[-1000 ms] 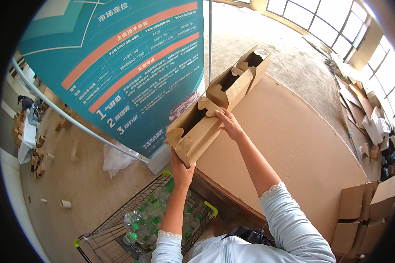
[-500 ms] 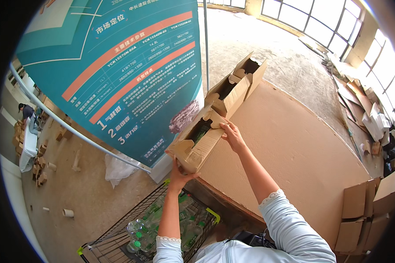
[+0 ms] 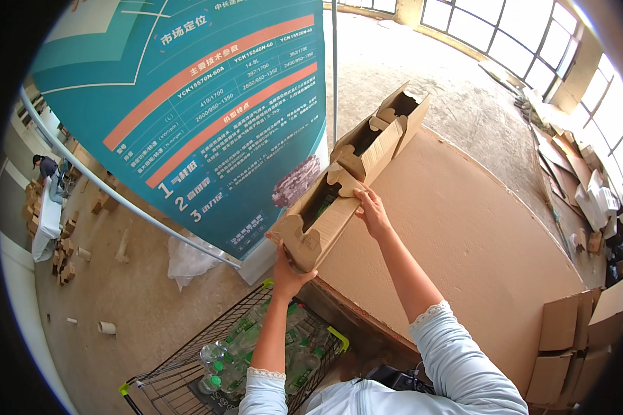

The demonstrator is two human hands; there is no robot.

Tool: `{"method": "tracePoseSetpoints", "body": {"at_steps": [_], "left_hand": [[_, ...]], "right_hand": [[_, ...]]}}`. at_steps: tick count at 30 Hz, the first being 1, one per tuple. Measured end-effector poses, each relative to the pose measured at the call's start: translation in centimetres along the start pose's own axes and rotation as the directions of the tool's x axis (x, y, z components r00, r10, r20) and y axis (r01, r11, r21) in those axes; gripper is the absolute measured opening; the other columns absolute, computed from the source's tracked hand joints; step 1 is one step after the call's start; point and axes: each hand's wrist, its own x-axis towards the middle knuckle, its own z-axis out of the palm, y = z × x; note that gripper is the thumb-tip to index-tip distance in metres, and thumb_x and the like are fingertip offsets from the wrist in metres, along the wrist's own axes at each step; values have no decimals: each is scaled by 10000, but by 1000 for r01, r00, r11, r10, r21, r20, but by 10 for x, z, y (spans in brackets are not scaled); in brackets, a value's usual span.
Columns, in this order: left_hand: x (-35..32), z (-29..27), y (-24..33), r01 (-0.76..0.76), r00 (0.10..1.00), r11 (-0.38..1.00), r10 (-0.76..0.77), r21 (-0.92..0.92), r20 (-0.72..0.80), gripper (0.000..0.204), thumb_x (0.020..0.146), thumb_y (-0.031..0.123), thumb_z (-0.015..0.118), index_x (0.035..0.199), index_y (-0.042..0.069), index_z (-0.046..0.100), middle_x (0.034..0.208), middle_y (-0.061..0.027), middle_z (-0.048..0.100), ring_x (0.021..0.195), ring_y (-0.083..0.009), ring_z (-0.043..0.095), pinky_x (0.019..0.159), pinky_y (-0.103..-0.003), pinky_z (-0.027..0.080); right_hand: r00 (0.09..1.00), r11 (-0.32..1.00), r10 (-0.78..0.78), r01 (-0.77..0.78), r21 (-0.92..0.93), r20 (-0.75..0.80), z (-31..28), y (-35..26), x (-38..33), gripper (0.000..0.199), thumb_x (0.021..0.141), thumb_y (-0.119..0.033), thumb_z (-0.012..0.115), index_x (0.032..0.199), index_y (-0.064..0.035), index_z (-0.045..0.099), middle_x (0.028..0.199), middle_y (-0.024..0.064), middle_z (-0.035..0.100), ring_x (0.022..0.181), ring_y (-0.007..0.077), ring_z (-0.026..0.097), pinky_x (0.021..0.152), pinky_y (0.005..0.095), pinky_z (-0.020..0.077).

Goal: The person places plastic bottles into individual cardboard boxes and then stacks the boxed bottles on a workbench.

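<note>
The left hand grasps the near end of a long cardboard box, spread around its lower corner. The right hand grips the same box by the upper edge of its right wall, toward the far end, with bent fingers at the rim.

The box is plain brown, narrow and open at the top, with wavy-cut flaps at its two ends. It sits slantwise at the left edge of a broad tan table, near the table's close corner. Inside, something green shows in the dark opening (too shadowed to tell what it is).

Just past the far end, in line with it, stands a second open box, then a third box; their insides are dark, and I cannot tell what they hold.

Below the left forearm is a black wire cart with lime-green corner pieces. It holds many clear bottles with green caps, some lying on their sides.

A teal banner stands left of the boxes. At the lower right are more brown cartons, stacked.
</note>
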Motion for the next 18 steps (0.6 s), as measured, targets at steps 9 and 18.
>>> {"method": "tracePoseSetpoints", "body": {"at_steps": [9,18], "left_hand": [[33,-4,-18,-86,996,987,80,138,47,948,598,245,859,1363,0,355,1261,-213,527,1175,-388,503,993,-477,425],[9,42,-61,-15,954,676,231,737,-193,1208,649,582,805,1477,-48,191,1484,-253,316,1365,-427,296,1104,-544,286]], "right_hand": [[967,956,-195,151,-252,-163,33,-22,-3,632,948,-453,556,1362,14,455,1162,171,629,1078,259,583,935,354,438],[964,831,-126,-26,-556,-233,30,-3,4,825,937,-635,368,1422,32,350,1311,317,521,1278,427,467,1072,420,356]]}}
